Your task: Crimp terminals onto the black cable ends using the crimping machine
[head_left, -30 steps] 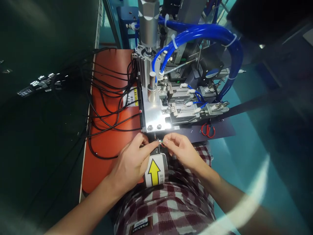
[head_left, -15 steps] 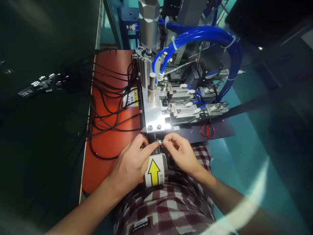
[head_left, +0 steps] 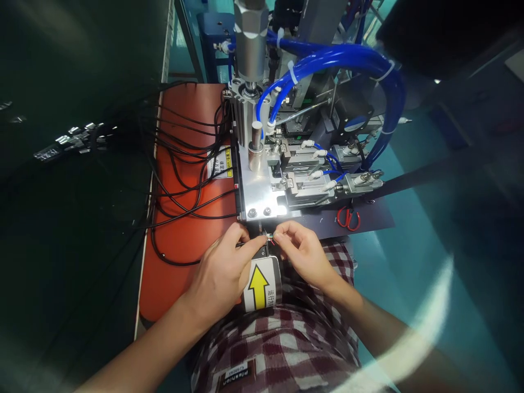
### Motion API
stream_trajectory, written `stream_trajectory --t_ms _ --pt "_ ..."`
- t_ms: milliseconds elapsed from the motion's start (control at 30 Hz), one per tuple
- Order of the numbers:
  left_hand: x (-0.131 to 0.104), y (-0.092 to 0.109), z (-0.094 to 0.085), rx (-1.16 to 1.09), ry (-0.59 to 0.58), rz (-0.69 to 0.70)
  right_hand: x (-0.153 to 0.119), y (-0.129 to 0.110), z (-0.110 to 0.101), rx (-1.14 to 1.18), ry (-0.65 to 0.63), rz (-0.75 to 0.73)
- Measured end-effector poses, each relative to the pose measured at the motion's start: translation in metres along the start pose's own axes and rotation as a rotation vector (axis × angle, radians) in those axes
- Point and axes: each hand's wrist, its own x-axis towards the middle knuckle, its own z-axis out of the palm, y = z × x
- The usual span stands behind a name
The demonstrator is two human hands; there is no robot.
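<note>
In front of the machine's metal plate (head_left: pixel 262 191), my two hands meet over a narrow dark track. My left hand (head_left: pixel 223 262) is closed on a black cable, with its thumb at the cable's end. Fine coloured wires (head_left: pixel 271 238), red, green and white among them, stick out there. My right hand (head_left: pixel 301 248) pinches at these wires with thumb and forefinger. Just below lies a white label with a yellow arrow (head_left: pixel 258 286). How the wire tips sit between the fingers is too small to make out.
Several black cables (head_left: pixel 184 204) run across the orange mat (head_left: pixel 184 295) to the left, towards shiny connectors (head_left: pixel 76 139). Small pneumatic cylinders (head_left: pixel 311 185) and a bundle of blue tubes (head_left: pixel 347 54) rise behind my hands. Red-handled scissors (head_left: pixel 349 219) lie to the right.
The fine wires between my fingers have shifted slightly, the red one most visibly. Both hands keep nearly the same place and grip.
</note>
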Motion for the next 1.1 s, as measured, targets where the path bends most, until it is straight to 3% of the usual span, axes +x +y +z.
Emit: stream_trajectory --t_ms 500,933,1100 --pt "0.0003 0.0007 0.0004 0.006 -0.006 -0.011 -0.0008 0.0006 -0.0003 -0.005 -0.008 -0.012" --pt "-0.0001 0.002 0.0001 -0.007 -0.015 -0.024 -0.0027 0.0069 0.0038 -0.188 0.107 -0.21" --pt "0.0011 0.0037 -0.0014 0.042 -0.017 0.006 -0.0035 0.0028 0.0048 -0.126 0.07 -0.112"
